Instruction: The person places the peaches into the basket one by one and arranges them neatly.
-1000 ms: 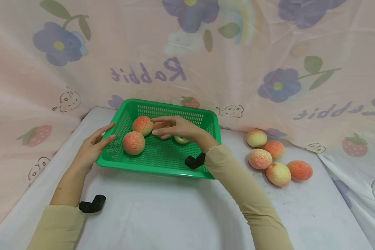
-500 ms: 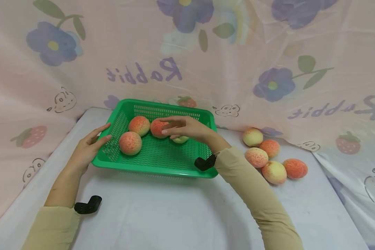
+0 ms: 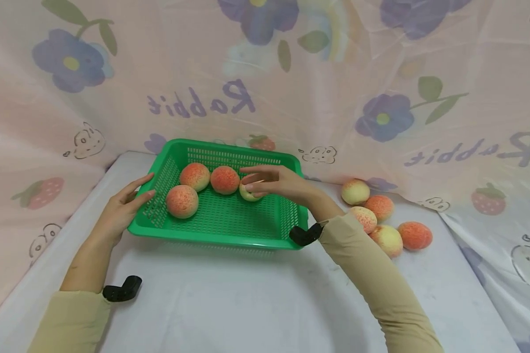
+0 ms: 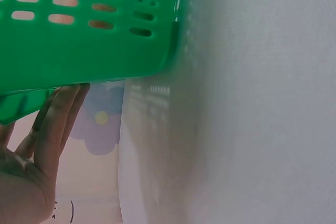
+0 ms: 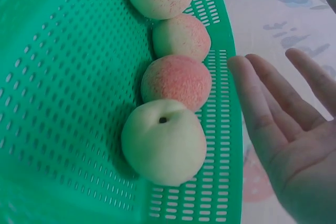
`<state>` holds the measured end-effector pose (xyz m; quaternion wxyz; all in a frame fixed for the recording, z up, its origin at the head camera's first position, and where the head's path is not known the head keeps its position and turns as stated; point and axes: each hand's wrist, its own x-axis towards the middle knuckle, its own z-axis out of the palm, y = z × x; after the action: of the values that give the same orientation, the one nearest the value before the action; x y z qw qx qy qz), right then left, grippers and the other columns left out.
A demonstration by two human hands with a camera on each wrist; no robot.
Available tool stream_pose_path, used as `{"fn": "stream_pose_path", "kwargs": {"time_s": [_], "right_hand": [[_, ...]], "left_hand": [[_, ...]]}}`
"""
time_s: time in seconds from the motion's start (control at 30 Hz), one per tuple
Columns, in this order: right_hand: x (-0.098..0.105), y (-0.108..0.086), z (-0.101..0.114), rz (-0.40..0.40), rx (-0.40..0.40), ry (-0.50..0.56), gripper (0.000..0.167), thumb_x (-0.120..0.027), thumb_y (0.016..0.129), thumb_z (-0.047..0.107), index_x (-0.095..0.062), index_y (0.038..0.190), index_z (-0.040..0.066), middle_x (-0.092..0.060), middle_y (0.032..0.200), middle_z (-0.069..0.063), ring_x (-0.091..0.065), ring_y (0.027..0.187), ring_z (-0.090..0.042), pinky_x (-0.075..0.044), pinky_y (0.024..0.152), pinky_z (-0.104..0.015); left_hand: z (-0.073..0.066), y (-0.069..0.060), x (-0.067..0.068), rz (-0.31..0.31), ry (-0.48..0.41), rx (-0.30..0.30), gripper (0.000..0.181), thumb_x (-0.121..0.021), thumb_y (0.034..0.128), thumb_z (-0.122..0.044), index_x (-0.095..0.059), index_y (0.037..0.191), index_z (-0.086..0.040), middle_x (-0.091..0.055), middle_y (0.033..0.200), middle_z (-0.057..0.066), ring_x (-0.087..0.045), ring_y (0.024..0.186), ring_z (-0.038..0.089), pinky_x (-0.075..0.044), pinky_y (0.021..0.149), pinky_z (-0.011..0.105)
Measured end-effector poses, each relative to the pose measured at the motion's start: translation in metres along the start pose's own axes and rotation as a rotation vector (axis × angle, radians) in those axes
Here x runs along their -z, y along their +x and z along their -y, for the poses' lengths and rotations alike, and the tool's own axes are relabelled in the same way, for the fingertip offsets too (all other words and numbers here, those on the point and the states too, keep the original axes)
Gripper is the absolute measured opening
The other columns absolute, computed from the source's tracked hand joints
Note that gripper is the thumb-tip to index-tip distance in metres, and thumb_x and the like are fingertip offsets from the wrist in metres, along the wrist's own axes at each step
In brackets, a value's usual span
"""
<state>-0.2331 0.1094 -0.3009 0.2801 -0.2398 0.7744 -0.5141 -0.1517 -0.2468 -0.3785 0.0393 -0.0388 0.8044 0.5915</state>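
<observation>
Nearest, the right sleeve (image 3: 375, 279) is slanting across the tabletop (image 3: 221, 299) and, in the head view, partly covering the loose peaches behind it; an outward swing of the elbow could send them rolling. The left hand (image 3: 121, 213) is touching the basket (image 3: 221, 239) at its left rim with straight fingers rather than clamping it, so a bump could slide or turn it. The basket is sitting toward the tabletop's far left corner. Inside, one peach (image 3: 182, 201) is lying by the left wall and three are lining the far wall, ending in a pale peach (image 5: 164, 145) near the far right corner; being round, they could be shifting if the basket were tipping. Over that end the right hand (image 3: 287, 184) is hovering, fingers apart, holding nothing; dipping low, it could be nudging the row. Five loose peaches (image 3: 414, 236) are clustering near the tabletop's far right corner, where a knock could carry one over the right edge.
</observation>
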Motion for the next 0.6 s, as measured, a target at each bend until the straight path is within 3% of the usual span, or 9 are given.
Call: {"fn": "stream_pose_path", "kwargs": {"time_s": [0.2, 0.4, 0.6], "right_hand": [[0.005, -0.012, -0.005, 0.009, 0.005, 0.012, 0.048, -0.066, 0.092, 0.023, -0.053, 0.138, 0.021, -0.056, 0.135, -0.015, -0.058, 0.12, -0.027, -0.048, 0.099, -0.044], [0.009, -0.023, -0.011, 0.026, 0.017, -0.034, 0.055, -0.065, 0.093, 0.029, -0.047, 0.143, 0.017, -0.053, 0.139, -0.014, -0.06, 0.116, -0.019, -0.047, 0.1, -0.043], [0.012, -0.035, -0.017, 0.0, -0.02, -0.01, 0.055, -0.064, 0.093, 0.023, -0.046, 0.144, 0.015, -0.053, 0.138, -0.017, -0.062, 0.114, -0.021, -0.048, 0.099, -0.042]], "left_hand": [[0.001, 0.0, 0.0, -0.003, -0.004, 0.006, 0.061, -0.051, 0.0958, -0.05, -0.027, 0.15, -0.039, 0.001, 0.161, 0.012, 0.003, 0.146, 0.042, -0.005, 0.107, 0.074], [0.001, 0.0, 0.001, -0.009, -0.002, 0.006, 0.06, -0.05, 0.0961, -0.05, -0.027, 0.15, -0.039, 0.001, 0.161, 0.012, 0.003, 0.146, 0.042, -0.004, 0.108, 0.073], [0.0, 0.0, 0.0, -0.005, -0.01, 0.009, 0.06, -0.05, 0.096, -0.05, -0.028, 0.15, -0.039, 0.001, 0.161, 0.012, 0.004, 0.146, 0.043, -0.003, 0.107, 0.073]]}}
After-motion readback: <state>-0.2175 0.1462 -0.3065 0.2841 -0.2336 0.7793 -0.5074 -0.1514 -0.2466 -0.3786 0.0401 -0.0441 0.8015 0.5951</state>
